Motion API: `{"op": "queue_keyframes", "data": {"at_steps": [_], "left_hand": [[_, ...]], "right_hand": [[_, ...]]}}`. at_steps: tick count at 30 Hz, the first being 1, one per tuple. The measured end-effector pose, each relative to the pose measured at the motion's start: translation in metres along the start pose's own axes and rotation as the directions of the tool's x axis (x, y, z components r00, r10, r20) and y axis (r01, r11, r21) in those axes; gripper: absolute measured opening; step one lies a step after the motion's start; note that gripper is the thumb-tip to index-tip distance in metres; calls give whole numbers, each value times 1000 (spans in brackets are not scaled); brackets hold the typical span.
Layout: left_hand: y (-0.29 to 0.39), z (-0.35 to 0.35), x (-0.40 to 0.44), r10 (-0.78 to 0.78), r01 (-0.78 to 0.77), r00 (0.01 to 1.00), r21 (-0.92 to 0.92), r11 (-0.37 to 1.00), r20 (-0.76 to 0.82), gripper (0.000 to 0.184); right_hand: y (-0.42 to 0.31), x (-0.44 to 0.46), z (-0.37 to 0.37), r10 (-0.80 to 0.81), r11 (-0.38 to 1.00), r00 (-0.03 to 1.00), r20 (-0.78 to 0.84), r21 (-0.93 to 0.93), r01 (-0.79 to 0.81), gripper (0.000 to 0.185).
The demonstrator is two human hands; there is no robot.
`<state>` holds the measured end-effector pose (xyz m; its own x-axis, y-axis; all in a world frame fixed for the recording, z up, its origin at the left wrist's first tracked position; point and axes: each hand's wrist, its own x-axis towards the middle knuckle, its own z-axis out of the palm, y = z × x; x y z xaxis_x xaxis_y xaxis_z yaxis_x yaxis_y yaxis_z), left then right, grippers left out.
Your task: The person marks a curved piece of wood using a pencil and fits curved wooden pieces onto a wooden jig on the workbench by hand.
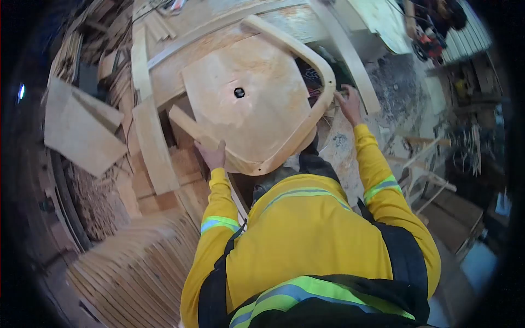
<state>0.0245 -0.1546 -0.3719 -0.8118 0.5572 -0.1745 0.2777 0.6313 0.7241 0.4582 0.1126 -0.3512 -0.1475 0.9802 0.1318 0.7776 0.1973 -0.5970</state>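
Note:
A curved, V-shaped wooden frame [299, 127] with small dark holes at its bends lies over a flat, many-sided wooden panel [257, 82]. In the panel's middle sits a round black fitting or hole [239, 92]; I cannot tell which. My left hand [211, 154] grips the frame's left arm near its lower end, thumb on top. On the other side, my right hand [349, 104] has its fingers closed at the frame's right bend. Its fingertips are partly hidden by the wood.
Wooden boards [152, 145] border the panel on the left, and a long plank [347, 54] runs along the right. A stack of curved wooden pieces [136, 262] stands at the lower left. Wood shavings [95, 202] and a cut sheet [82, 131] lie further left.

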Motion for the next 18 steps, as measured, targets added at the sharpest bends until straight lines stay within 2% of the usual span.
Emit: {"op": "queue_keyframes", "data": {"at_steps": [1,3,4,6,8,11,14,16,18], "left_hand": [[-1,-1,1,-10,10,1000,-22,1000,20,109],[-6,7,2,-23,23,999,-17,1000,28,109],[-9,12,2,-30,30,999,15,999,18,109],[-10,20,3,-27,27,1000,63,998,-4,108],[-6,22,3,-15,18,999,99,995,-34,106],[-25,30,6,59,-38,993,196,980,-103,103],[-28,17,4,91,-69,993,242,968,-78,101],[-30,7,4,154,-138,987,269,953,-39,99],[-24,6,4,211,-209,977,264,942,20,99]], "right_hand": [[-14,23,8,1,997,1000,16,73,-3,53],[-10,68,36,-184,979,983,7,-88,183,72],[-6,90,52,-118,983,990,80,-132,128,80],[-15,113,62,65,996,957,282,40,-79,73],[-3,127,74,124,992,928,351,-55,-112,63],[-2,123,69,194,976,924,331,-159,-148,57],[3,83,41,112,993,970,214,-51,-103,51],[4,46,17,227,974,959,167,-27,-226,49],[17,13,8,247,969,968,56,-7,-247,48]]}}
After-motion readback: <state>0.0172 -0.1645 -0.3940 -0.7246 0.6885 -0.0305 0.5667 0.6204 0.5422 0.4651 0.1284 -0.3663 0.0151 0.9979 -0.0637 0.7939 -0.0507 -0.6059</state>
